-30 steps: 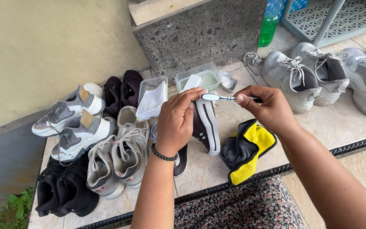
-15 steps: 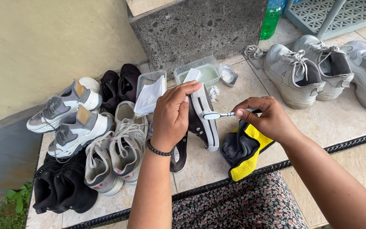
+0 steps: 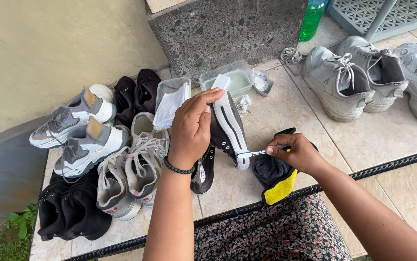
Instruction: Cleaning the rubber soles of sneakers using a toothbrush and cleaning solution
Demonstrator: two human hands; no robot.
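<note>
Head view: left hand [image 3: 195, 126] gripping black-and-white shoe [image 3: 228, 128], fingers wrapping over its side, tilting sole upward above tiled floor [image 3: 363, 140]. Right hand [image 3: 298, 153] pinching toothbrush [image 3: 253, 153], fingers clenching handle, bristle end touching shoe's white heel edge. Yellow-and-black cloth [image 3: 278, 181] lying just under right hand. Grey sneakers [image 3: 121, 169] sitting beside left forearm. Clear tub [image 3: 232, 79] standing behind shoe.

Black high-top sneaker [image 3: 228, 128] tilted, white sole up; white toothbrush [image 3: 254, 153] touching sole's heel end.
</note>
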